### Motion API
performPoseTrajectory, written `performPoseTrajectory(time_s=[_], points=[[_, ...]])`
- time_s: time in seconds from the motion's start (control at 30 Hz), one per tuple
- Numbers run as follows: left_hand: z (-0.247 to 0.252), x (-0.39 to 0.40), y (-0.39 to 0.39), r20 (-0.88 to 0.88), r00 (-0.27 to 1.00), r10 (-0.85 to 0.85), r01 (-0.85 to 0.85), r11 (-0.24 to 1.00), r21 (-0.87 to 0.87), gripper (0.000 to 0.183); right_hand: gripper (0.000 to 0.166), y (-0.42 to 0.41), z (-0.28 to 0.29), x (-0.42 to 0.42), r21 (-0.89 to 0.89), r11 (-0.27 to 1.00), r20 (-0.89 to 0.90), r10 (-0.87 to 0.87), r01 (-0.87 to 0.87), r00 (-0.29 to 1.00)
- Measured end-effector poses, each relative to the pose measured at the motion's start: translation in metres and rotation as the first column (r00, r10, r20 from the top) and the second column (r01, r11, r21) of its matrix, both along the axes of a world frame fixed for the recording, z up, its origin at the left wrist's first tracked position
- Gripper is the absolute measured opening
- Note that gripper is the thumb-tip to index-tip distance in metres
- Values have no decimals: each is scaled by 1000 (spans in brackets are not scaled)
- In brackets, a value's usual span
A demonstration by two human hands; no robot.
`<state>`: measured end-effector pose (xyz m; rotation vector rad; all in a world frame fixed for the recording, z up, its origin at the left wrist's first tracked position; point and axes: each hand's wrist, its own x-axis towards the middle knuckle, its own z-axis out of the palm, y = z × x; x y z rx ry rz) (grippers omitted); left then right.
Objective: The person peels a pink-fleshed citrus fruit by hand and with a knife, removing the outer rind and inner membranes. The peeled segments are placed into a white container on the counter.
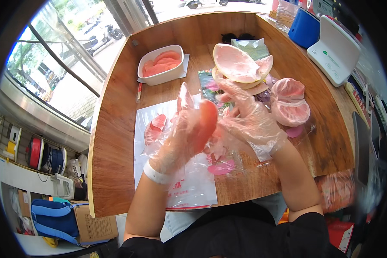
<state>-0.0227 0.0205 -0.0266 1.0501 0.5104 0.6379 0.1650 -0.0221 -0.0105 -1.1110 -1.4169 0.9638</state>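
My left hand (179, 135), in a thin clear plastic glove, holds a peeled red pomelo segment (207, 124), slightly blurred. A pale pointed piece of pomelo membrane (184, 98) stands up behind its fingers. My right hand (253, 124), gloved the same way, is close on the right with its fingers spread. No item shows clearly in its grasp, though the area between both hands is blurred. Left of my left hand, an unpeeled pomelo segment (155, 128) rests on a white printed sheet (190, 190). Beyond my right hand, a large peeled pomelo chunk (290, 101) sits on plastic.
A white container (163, 79) of red pomelo flesh stands at the back left, near a red pen (138, 92). Thick pomelo rinds (235, 63) are piled near a tissue pack (253, 48). Raised wooden sides (111, 129) border the desk; a white device (330, 50) stands on the right ledge.
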Motion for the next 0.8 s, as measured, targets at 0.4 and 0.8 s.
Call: performPoseTrajectory(time_s=[0.4,0.8], points=[[0,7,2,271,940,208,-225,974,32,51,11,-3,-9,-10,-44,998,-297,31,-46,954],[-1,9,-3,171,969,180,-195,978,75,60,21,-5,-7,-14,-162,972,-195,140,-173,971]])
